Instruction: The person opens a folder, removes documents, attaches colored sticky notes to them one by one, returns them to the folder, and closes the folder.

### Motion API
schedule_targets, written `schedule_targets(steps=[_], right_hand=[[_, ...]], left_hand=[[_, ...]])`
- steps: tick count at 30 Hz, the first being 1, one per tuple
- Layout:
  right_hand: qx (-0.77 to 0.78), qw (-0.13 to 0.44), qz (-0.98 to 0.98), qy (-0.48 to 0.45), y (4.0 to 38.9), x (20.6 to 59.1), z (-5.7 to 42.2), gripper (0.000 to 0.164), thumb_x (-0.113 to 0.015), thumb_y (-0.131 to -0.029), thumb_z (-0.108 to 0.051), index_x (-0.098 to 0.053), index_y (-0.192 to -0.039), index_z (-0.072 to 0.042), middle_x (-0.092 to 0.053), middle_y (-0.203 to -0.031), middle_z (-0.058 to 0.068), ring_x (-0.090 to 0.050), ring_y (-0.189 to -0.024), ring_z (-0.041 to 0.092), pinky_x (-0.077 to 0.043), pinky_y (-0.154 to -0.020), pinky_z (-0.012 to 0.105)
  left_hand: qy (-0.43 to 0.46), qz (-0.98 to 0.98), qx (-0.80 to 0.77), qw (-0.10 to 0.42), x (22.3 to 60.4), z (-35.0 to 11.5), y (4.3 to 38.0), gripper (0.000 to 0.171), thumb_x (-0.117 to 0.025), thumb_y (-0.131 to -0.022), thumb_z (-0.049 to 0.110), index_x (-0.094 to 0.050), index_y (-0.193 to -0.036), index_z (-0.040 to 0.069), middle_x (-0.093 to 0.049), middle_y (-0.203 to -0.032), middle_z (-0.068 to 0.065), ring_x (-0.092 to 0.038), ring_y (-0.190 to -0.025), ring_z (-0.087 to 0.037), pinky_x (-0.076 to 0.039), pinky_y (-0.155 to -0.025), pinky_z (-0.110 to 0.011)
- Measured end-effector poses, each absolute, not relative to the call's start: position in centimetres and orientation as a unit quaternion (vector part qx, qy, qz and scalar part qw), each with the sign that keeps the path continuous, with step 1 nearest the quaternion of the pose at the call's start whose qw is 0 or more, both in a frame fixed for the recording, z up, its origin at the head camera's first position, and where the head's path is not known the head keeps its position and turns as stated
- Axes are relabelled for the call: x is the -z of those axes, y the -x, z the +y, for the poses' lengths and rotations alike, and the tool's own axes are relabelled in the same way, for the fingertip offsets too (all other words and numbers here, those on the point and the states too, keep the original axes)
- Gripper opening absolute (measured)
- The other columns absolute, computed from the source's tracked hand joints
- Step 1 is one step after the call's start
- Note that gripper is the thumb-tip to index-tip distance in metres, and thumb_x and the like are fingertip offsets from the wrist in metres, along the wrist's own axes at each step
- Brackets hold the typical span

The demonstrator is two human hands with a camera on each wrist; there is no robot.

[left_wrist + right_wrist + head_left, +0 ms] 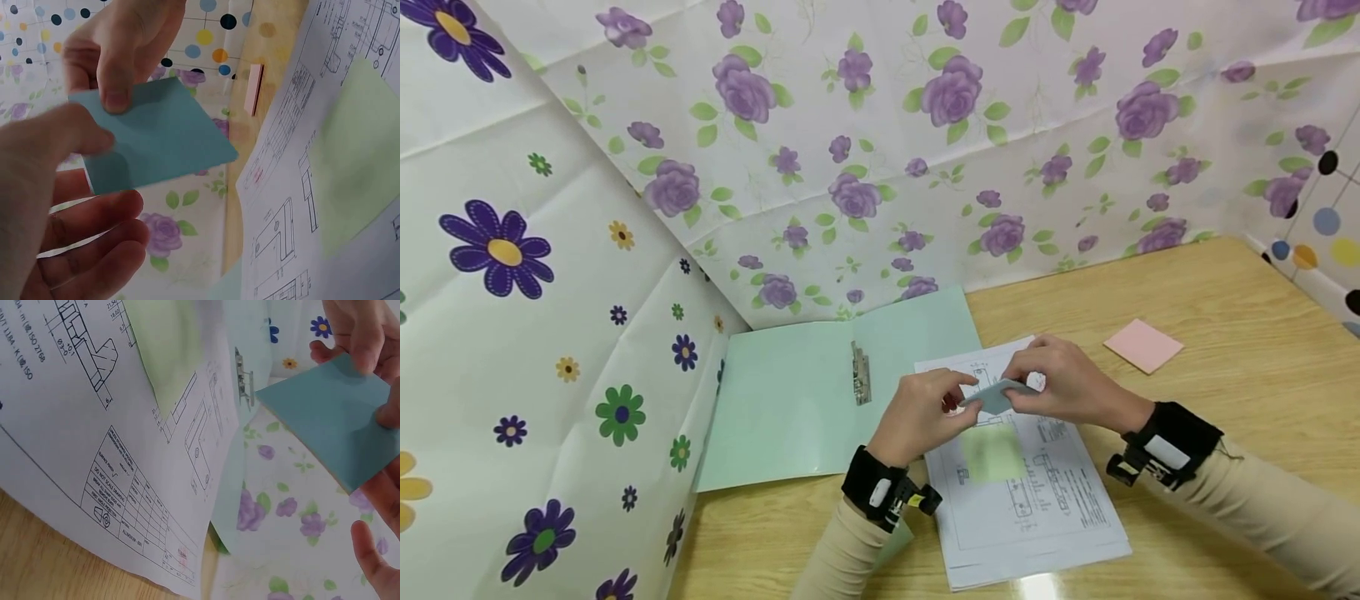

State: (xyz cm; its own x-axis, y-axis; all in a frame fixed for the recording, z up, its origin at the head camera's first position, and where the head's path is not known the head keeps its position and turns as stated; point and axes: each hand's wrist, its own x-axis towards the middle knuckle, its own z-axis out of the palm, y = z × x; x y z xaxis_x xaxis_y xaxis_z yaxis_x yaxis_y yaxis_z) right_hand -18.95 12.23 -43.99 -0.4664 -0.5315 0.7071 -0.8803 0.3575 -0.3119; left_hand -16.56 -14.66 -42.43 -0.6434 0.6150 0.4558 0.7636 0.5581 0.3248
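Note:
A square blue sticky note pad (997,397) is held up above the drawing sheets, tilted. My left hand (921,415) pinches one end, its thumb (87,132) lying on the blue face and the other fingers behind and below. On the opposite side my right hand (1063,379) grips the pad, thumb pressed on the same face near the edge. Under the hands lies a stack of printed technical drawings (1067,533). A pale green sticky note (992,454) sits on the top sheet, its edge slightly raised in the right wrist view.
Left of the papers, a mint green folder (775,400) lies open against the back wall, a metal clip (861,375) at its middle. A pink sticky note pad (1144,346) rests on the wooden table (1247,317) at right. Floral sheets (850,167) line the walls.

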Motion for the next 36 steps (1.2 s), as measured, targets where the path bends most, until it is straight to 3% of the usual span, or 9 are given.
schedule_targets(steps=[5,9,18,25,27,33,36], right_hand=[[-0.444,0.228,-0.776,-0.386,18.8,43.9,13.0,0.035,-0.087,-0.080,0.016,-0.080,-0.092,-0.017,-0.080,-0.085,-0.005,-0.069,-0.080,0.001,-0.054,-0.076,0.020],[-0.512,0.208,-0.767,-0.325,18.2,44.0,13.1,0.030,-0.083,-0.088,0.015,-0.083,-0.097,-0.013,-0.084,-0.094,0.004,-0.074,-0.090,-0.003,-0.056,-0.087,0.013],[-0.560,0.208,-0.750,-0.284,17.3,44.3,12.0,0.025,-0.080,-0.092,0.016,-0.084,-0.101,-0.008,-0.085,-0.101,0.012,-0.078,-0.097,-0.005,-0.061,-0.093,0.015],[-0.580,0.193,-0.738,-0.284,16.9,44.9,10.8,0.024,-0.079,-0.093,0.015,-0.084,-0.100,-0.007,-0.084,-0.097,0.010,-0.078,-0.096,-0.002,-0.052,-0.114,0.012],[-0.584,0.190,-0.736,-0.284,16.9,44.8,10.7,0.022,-0.080,-0.094,0.015,-0.084,-0.099,-0.006,-0.084,-0.096,0.011,-0.078,-0.097,-0.003,-0.049,-0.117,0.012],[-0.572,0.177,-0.751,-0.280,16.9,44.9,11.1,0.014,-0.080,-0.097,0.008,-0.084,-0.100,-0.005,-0.083,-0.096,0.011,-0.074,-0.095,-0.001,-0.053,-0.103,0.013],[-0.558,0.157,-0.764,-0.285,17.0,44.9,11.3,0.016,-0.081,-0.098,0.005,-0.083,-0.111,-0.004,-0.084,-0.104,0.012,-0.073,-0.097,-0.002,-0.056,-0.097,0.017]], left_hand=[[0.354,-0.874,0.307,0.126,42.4,-15.4,16.7,0.030,-0.085,-0.099,0.013,-0.080,-0.126,0.001,-0.083,-0.091,-0.010,-0.080,-0.077,-0.019,-0.064,-0.073,-0.021],[0.335,-0.865,0.358,0.108,42.4,-15.8,16.8,0.030,-0.084,-0.100,0.011,-0.079,-0.128,0.001,-0.083,-0.093,-0.010,-0.080,-0.080,-0.020,-0.066,-0.076,-0.022],[0.341,-0.840,0.404,0.123,42.7,-15.7,17.1,0.028,-0.082,-0.100,0.006,-0.078,-0.127,-0.001,-0.084,-0.098,-0.014,-0.080,-0.081,-0.024,-0.068,-0.075,-0.027],[0.363,-0.833,0.388,0.156,42.8,-14.7,17.1,0.005,-0.080,-0.099,0.001,-0.076,-0.101,0.001,-0.081,-0.088,-0.014,-0.078,-0.074,-0.023,-0.065,-0.070,-0.022],[0.365,-0.835,0.378,0.163,42.8,-14.5,17.0,0.006,-0.079,-0.100,0.000,-0.074,-0.096,0.001,-0.079,-0.085,-0.014,-0.077,-0.073,-0.022,-0.063,-0.069,-0.020],[0.366,-0.839,0.370,0.161,42.8,-14.5,16.9,0.010,-0.079,-0.100,0.000,-0.072,-0.093,0.002,-0.077,-0.083,-0.013,-0.077,-0.073,-0.022,-0.060,-0.068,-0.014],[0.371,-0.842,0.357,0.161,42.7,-14.7,17.0,0.011,-0.079,-0.099,0.001,-0.071,-0.092,0.002,-0.077,-0.082,-0.013,-0.076,-0.072,-0.021,-0.059,-0.068,-0.013]])
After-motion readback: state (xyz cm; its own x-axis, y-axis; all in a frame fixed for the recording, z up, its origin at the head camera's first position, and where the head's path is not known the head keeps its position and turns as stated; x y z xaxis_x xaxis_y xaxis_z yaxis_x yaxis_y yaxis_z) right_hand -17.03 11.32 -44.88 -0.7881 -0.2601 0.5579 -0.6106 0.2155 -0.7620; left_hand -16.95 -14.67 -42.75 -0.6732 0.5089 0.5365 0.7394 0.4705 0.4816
